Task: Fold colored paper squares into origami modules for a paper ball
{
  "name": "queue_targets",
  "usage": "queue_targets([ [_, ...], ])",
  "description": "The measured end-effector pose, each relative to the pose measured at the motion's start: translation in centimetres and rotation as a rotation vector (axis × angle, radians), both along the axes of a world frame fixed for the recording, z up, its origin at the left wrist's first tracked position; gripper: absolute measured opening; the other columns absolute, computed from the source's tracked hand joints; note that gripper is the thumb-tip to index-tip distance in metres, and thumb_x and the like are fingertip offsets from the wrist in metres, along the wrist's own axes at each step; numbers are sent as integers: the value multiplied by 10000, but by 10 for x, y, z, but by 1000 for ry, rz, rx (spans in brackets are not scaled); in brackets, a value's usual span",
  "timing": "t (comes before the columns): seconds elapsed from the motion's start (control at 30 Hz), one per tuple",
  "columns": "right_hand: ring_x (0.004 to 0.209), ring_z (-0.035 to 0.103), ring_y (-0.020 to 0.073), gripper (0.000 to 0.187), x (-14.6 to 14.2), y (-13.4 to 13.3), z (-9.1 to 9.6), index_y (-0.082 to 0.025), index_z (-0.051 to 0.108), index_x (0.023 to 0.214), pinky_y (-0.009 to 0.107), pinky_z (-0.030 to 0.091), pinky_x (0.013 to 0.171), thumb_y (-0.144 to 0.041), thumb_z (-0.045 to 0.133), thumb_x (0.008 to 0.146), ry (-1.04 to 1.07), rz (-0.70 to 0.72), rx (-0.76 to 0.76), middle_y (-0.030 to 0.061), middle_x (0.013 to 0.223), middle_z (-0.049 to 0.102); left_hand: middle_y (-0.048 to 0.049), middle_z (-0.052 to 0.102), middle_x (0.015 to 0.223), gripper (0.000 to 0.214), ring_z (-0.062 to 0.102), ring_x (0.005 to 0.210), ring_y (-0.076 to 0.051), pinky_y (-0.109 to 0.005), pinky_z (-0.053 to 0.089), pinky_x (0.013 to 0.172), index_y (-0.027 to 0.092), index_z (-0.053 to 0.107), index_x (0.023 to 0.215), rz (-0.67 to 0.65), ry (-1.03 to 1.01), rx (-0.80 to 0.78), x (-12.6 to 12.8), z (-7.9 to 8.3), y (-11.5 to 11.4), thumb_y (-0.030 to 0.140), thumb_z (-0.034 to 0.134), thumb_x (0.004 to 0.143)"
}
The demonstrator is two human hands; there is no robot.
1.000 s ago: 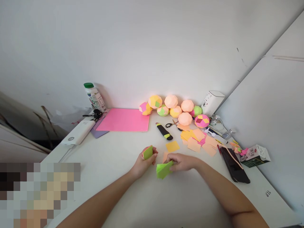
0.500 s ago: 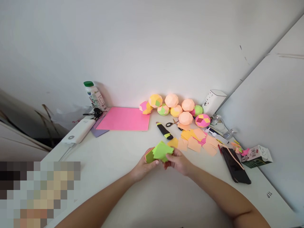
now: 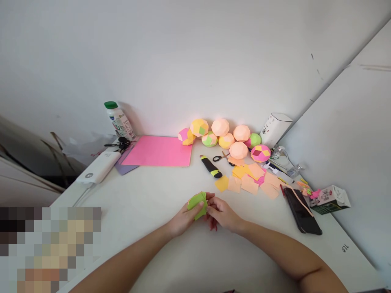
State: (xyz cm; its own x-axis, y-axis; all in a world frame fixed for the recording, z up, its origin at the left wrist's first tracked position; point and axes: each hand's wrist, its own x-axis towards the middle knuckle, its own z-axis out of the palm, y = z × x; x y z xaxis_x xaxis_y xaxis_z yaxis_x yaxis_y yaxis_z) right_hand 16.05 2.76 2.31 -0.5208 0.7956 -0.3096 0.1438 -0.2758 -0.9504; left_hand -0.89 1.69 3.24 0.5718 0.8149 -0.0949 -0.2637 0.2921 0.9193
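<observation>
A small stack of green paper squares is in my left hand, thumb pressed across its top face and fingers behind. The squares stand tilted above the white desk. My right hand is at the stack's right edge, with bent fingers and the thumb closed against it; part of that grip is hidden. Just beyond the hands are a black and yellow utility knife and loose paper squares in peach, yellow and pink. Scissors lie behind these.
Several faceted paper balls line the wall. A pink sheet lies at left, near a bottle and a white power strip. At right are a phone, a small carton and a white container.
The fanned green squares have been drawn together into a neater stack. Both hands have come closer together, and my right hand has shifted left and slightly down.
</observation>
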Motion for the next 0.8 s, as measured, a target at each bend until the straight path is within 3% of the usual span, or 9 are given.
queue_targets([
  [0.07, 467, 597, 124, 420, -3, -2, 1, -205, 406, 871, 227, 436, 390, -605, 522, 819, 28, 37, -38, -12, 692, 601, -70, 645, 912, 584, 623, 698, -199, -393, 467, 770, 227, 382, 1376, -59, -12, 3, 1, -3, -2, 478, 527, 869],
  [0.13, 462, 589, 120, 379, -2, -3, 3, -195, 432, 903, 231, 431, 395, -564, 502, 850, -61, 95, 36, -8, 716, 596, -70, 644, 930, 614, 633, 702, -207, -416, 469, 773, 241, 334, 1400, -102, -34, -6, 1, -6, -3, 449, 548, 864],
  [0.27, 583, 602, 156, 177, 6, -5, 7, -173, 524, 884, 280, 452, 539, -341, 470, 900, -508, 157, 562, 26, 739, 621, -90, 608, 1119, 428, 587, 986, -245, -433, 394, 945, 213, 515, 1244, -45, -35, -9, 1, -9, -1, 346, 585, 844],
  [0.37, 772, 598, 219, 174, 9, -6, 7, -162, 548, 964, 330, 470, 634, -286, 521, 845, -749, 52, 975, 77, 841, 631, -68, 617, 1078, 293, 543, 1043, -246, -417, 374, 968, 201, 587, 1091, -5, -9, 6, 1, -8, 1, 271, 601, 807],
  [0.47, 859, 556, 244, 249, 6, -8, 6, -144, 533, 1032, 363, 490, 674, -234, 535, 800, -745, -36, 1286, 109, 903, 597, -24, 615, 890, 140, 558, 891, -207, -373, 426, 859, 190, 594, 933, 12, 50, 19, 1, -9, 0, 226, 579, 799],
  [0.53, 1025, 517, 279, 378, 3, -10, 7, -117, 483, 1161, 427, 485, 804, -216, 533, 800, -672, -19, 1448, 156, 1043, 579, -14, 598, 826, 78, 551, 829, -189, -346, 441, 791, 179, 585, 864, 26, 92, 10, 3, -8, -2, 232, 548, 821],
  [0.67, 1339, 260, 331, 673, 0, -11, 6, -57, 266, 1384, 522, 358, 1015, -320, 540, 829, -638, 99, 1568, 234, 1369, 411, -41, 621, 923, 180, 566, 883, -206, -348, 456, 788, 181, 586, 1003, 12, 102, -7, 7, 0, -8, 231, 532, 838],
  [0.8, 1367, 230, 307, 661, -1, -10, 1, -36, 221, 1406, 524, 324, 1048, -212, 477, 823, -616, 129, 1583, 229, 1374, 422, -47, 602, 1050, 551, 556, 966, -222, -375, 452, 847, 223, 454, 1259, -45, 84, -2, 7, 4, -12, 127, 618, 742],
])
